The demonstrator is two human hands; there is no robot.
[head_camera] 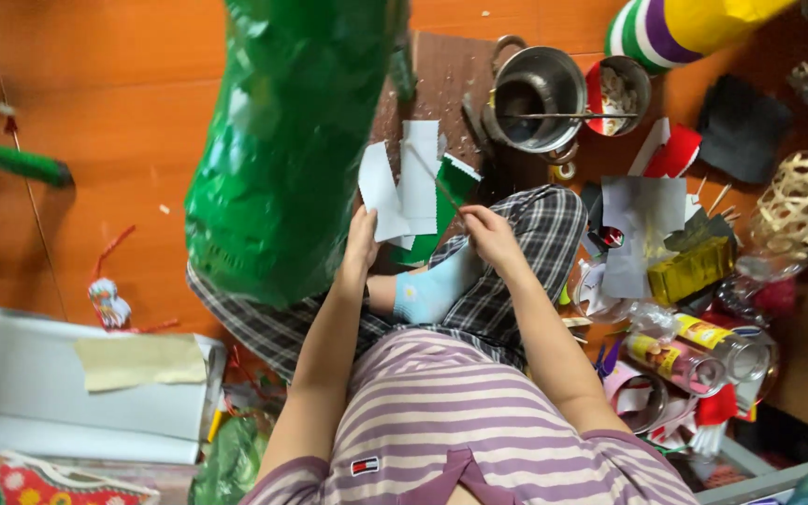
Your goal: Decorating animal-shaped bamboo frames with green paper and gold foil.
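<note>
Holding white paper strips above the lap: the left hand has its fingers closed on the lower edge of the strips, which fan upward, with a green-and-white piece of paper just behind them. The right hand has its fingers pinched around a thin stick that slants up across the strips, its upper end lying against the white paper.

Beneath the hands: crossed legs in plaid trousers and a foot in a light blue sock. Nearer the camera, a purple-and-white striped shirt.

To the left of the strips, close beside them: a large crinkled green paper-covered shape, reaching from the top of the view down to the knee.

Beyond the strips, on the orange floor: a steel pot with a rod lying across its rim, and just to its right a smaller tin.

To the right: a grey sheet, a woven cane ball, plastic jars with yellow labels and mixed scraps.

Lower left: a white board with a pale yellow sheet lying on it.
</note>
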